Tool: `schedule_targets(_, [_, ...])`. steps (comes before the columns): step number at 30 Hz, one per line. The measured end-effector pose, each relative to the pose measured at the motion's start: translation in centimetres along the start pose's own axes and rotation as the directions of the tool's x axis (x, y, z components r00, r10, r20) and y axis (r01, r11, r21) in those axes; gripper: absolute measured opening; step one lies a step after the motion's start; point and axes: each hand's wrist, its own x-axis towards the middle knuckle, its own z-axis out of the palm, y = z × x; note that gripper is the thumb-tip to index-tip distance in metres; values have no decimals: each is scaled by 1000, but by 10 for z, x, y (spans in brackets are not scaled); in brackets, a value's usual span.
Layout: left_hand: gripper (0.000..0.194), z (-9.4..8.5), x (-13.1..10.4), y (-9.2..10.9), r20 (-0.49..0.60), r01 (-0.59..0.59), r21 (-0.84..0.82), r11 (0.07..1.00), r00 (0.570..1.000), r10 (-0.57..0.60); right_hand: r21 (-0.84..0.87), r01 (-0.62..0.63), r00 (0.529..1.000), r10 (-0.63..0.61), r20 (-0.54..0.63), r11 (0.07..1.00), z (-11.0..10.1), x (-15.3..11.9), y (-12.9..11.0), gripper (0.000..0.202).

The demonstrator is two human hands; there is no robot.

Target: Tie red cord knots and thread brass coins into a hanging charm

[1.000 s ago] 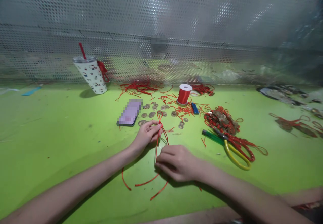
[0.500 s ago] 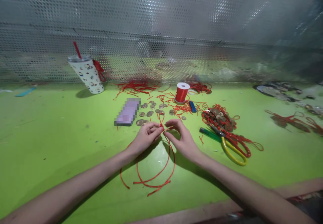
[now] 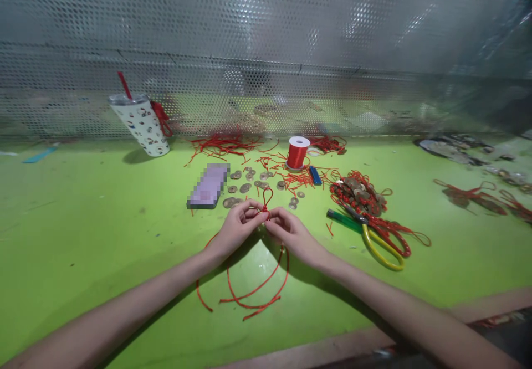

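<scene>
My left hand [image 3: 243, 222] pinches a knotted red cord [image 3: 268, 196] between thumb and fingertips, near the middle of the table. A small loop of the cord stands up above the knot. My right hand [image 3: 291, 229] is closed at the same knot, its thumb and fingertips touching the cord from the right. Long loose ends of the cord hang below both hands and curve over the green tabletop [image 3: 145, 291]. The knot itself is partly hidden by the fingers. Several round metal coins [image 3: 246, 188] lie just beyond my hands.
Scissors [image 3: 369, 230] with one yellow handle lie right of my hands, by a heap of corded coins [image 3: 359, 191]. Behind stand a red cord spool [image 3: 297, 153], a blue lighter [image 3: 315, 175] and a tumbler with a straw [image 3: 145, 128]. A blurred-out phone-like slab [image 3: 208, 186] lies left.
My right hand has moved left to the knot, and its fingers have closed at the cord. My left hand stays on the knot. The view has shifted slightly.
</scene>
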Motion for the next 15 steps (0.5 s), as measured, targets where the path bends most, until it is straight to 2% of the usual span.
schedule_targets(6, [23,-1,1,-4,-55,-104,109,989,992,111,-99,47,999,-49,-24,994,2,-1,0,30])
schedule_targets(11, [23,-1,-1,-1,-56,-98,127,987,993,106,-27,24,998,-26,-49,999,3,0,2,36])
schedule_targets(15, [30,-1,-4,5,-119,-120,164,979,983,140,-16,46,988,-48,-146,999,0,0,1,35])
